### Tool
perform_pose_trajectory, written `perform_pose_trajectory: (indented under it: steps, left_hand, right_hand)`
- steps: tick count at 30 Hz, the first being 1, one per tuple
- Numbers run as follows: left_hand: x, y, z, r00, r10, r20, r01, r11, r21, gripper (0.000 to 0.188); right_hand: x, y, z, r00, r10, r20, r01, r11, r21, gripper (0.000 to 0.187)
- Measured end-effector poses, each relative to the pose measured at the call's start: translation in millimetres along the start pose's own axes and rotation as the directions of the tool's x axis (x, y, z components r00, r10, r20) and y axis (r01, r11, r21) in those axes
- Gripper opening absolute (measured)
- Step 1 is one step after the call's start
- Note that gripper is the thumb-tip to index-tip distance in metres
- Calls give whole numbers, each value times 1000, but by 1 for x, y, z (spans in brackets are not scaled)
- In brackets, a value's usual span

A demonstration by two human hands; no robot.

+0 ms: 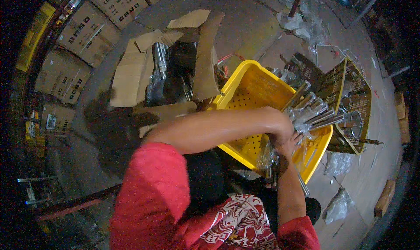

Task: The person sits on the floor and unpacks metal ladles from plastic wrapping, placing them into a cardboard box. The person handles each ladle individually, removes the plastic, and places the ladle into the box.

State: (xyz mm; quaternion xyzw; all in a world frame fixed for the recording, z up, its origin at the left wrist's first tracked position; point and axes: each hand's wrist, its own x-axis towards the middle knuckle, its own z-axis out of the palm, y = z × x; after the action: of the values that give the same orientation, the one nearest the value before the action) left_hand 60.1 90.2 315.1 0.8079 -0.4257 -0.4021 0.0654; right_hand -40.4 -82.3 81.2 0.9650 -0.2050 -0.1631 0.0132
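My left hand reaches across the yellow plastic basket, its fingers curled down and partly hidden. Directly below, my right hand meets it over the basket, closed around shiny metal tubes in clear plastic wrap whose ends show beside the wrist. What the left fingers grip between the two hands is hidden. A bundle of metal tubes, partly in clear plastic, rests across the basket's right side next to my hands. Holes dot the basket's orange-yellow floor.
An opened cardboard box with metal parts in it stands left of the basket. On the right lies a yellow-edged mesh crate. Stacked cartons line the far left. Plastic bags and a wooden block lie on the floor.
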Motion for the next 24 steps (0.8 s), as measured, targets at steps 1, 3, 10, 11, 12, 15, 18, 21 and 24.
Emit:
perform_pose_trajectory:
  steps: [1, 3, 10, 11, 12, 15, 18, 21, 24]
  left_hand:
    - [-38, -11, -9, 988, 152, -19, -153, 987, -56, 39]
    - [-105, -65, -15, 933, 335, -128, -356, 907, -225, 34]
    - [-187, -354, 137, 343, -869, -356, 274, 455, -847, 30]
    - [-187, -385, 161, 275, -945, -177, 511, 300, -805, 30]
    - [-192, -406, 188, 226, -935, -275, 435, 349, -830, 30]
    - [-201, -440, 227, 147, -957, -250, 688, 281, -669, 30]
    - [-203, -448, 227, 90, -940, -330, 654, 306, -692, 31]
    - [-164, -461, 214, 65, -908, -413, 616, 363, -700, 32]
    - [-66, -489, 200, 75, -951, -299, 463, 299, -835, 32]
  right_hand:
    - [-4, -1, -5, 999, 22, 40, -21, 999, -24, 116]
    - [-11, -7, -17, 999, 29, 30, -32, 996, 86, 117]
    - [-22, -17, -41, 999, 39, 26, -41, 997, 67, 118]
    - [-21, -18, -43, 998, 53, 47, -55, 996, 63, 118]
    - [-22, -19, -44, 998, 46, 38, -48, 996, 72, 119]
    - [-23, -21, -48, 992, 81, 96, -87, 994, 66, 121]
    - [-24, -25, -52, 980, 131, 150, -137, 990, 31, 124]
    - [-24, -25, -51, 985, 116, 124, -121, 992, 32, 124]
    - [-22, -23, -47, 991, 101, 90, -104, 994, 28, 120]
